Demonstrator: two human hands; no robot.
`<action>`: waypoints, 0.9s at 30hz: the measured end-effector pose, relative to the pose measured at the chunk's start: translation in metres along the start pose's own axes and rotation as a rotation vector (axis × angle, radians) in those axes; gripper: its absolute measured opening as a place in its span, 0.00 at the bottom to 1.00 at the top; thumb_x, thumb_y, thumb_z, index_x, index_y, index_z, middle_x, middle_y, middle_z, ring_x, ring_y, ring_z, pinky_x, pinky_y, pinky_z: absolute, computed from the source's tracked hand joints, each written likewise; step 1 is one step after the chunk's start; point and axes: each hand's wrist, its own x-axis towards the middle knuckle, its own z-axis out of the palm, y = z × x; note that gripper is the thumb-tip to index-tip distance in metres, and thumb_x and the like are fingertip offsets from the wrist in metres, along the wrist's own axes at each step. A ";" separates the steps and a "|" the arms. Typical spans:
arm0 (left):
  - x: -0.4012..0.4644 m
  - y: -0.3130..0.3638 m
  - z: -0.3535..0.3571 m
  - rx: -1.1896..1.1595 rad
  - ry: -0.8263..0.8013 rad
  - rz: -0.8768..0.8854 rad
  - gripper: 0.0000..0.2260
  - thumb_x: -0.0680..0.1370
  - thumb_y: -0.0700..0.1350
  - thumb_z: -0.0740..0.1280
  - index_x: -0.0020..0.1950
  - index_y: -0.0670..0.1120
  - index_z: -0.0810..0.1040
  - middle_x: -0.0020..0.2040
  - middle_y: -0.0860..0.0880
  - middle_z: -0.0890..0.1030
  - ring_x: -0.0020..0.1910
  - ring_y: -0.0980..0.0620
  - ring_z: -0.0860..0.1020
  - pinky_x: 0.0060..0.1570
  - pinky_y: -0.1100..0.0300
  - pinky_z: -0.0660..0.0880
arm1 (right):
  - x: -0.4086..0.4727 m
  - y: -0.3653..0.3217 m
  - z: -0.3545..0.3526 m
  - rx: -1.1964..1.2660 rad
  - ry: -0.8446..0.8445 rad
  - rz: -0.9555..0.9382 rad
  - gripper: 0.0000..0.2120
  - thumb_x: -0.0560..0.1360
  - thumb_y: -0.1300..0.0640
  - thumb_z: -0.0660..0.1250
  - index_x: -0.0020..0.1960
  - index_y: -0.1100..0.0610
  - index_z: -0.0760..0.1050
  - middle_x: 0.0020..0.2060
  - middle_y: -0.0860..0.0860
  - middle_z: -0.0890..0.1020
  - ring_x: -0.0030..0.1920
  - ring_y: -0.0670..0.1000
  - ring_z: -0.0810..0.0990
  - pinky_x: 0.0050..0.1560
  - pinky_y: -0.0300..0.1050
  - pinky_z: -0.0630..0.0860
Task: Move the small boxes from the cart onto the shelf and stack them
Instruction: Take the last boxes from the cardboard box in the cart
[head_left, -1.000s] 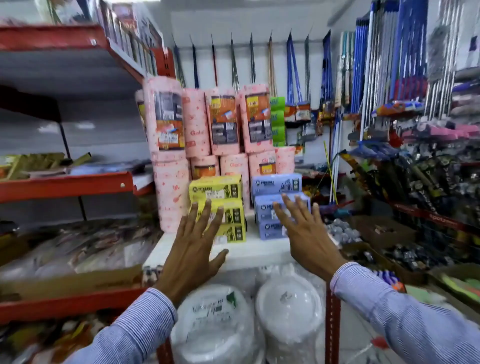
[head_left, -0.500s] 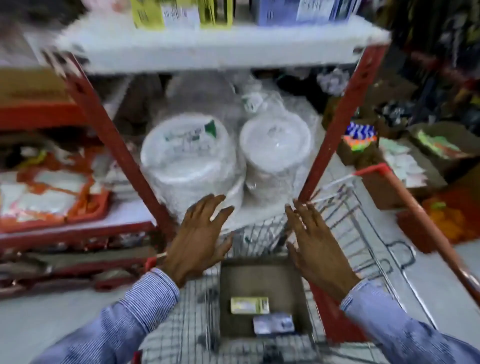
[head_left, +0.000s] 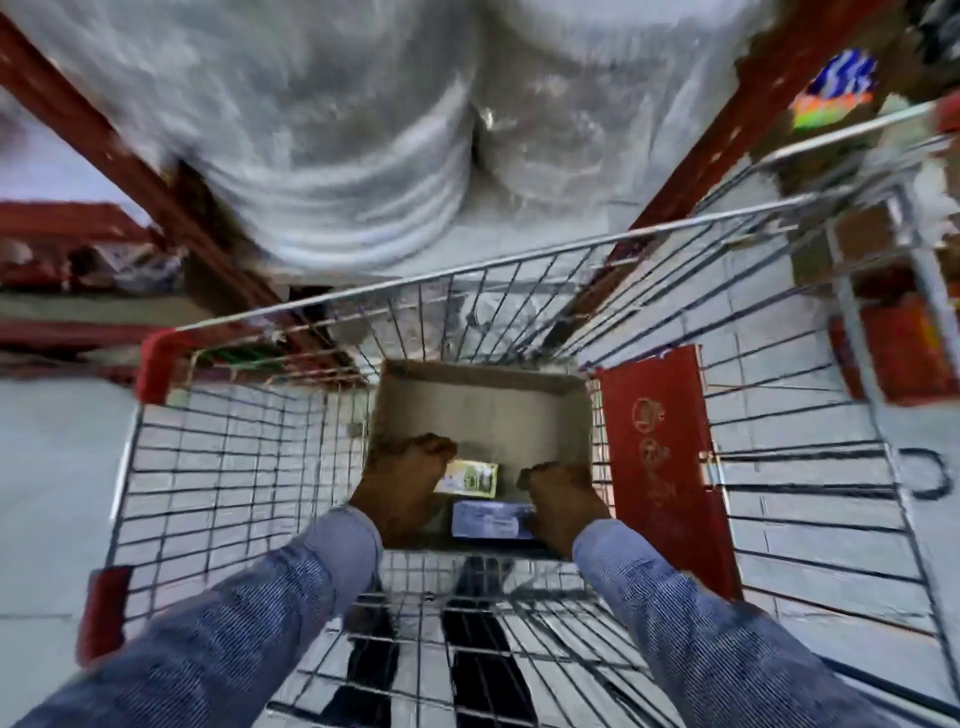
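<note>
Both arms reaching down into carton (head_left: 483, 405) in cart (head_left: 218, 467); left hand (head_left: 402, 483) curled beside yellow box (head_left: 470, 477); right hand (head_left: 558, 499) curled at blue box (head_left: 488, 518); grip on either unclear.

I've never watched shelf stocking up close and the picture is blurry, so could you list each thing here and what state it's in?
Open brown cardboard carton: upright in the cart, nearly empty.
Small yellow box: lying flat in the carton.
Small blue box: lying flat, nearer the person.
Left hand: down in the carton beside the yellow box, grip unclear.
Right hand: at the blue box's edge, grip unclear.
Wire shopping cart: parked against the shelf.
</note>
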 end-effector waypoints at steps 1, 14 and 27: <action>0.008 0.000 0.006 0.013 -0.019 -0.012 0.31 0.77 0.43 0.69 0.78 0.45 0.61 0.77 0.42 0.66 0.74 0.41 0.68 0.72 0.45 0.67 | 0.006 0.002 0.009 -0.009 -0.010 0.000 0.18 0.72 0.55 0.69 0.61 0.59 0.75 0.60 0.59 0.80 0.61 0.59 0.78 0.59 0.50 0.74; 0.047 -0.012 0.030 -0.121 -0.087 -0.041 0.25 0.73 0.40 0.74 0.69 0.45 0.73 0.68 0.43 0.77 0.66 0.43 0.76 0.66 0.47 0.73 | 0.054 0.013 0.060 0.016 -0.050 -0.063 0.17 0.72 0.54 0.73 0.58 0.57 0.75 0.60 0.59 0.77 0.57 0.60 0.79 0.55 0.50 0.77; -0.050 -0.002 -0.132 -0.098 0.414 -0.092 0.17 0.66 0.54 0.77 0.52 0.53 0.81 0.47 0.49 0.86 0.46 0.48 0.84 0.42 0.56 0.78 | -0.049 -0.014 -0.093 -0.061 0.201 -0.027 0.29 0.60 0.50 0.82 0.55 0.56 0.75 0.55 0.58 0.81 0.53 0.60 0.81 0.49 0.49 0.79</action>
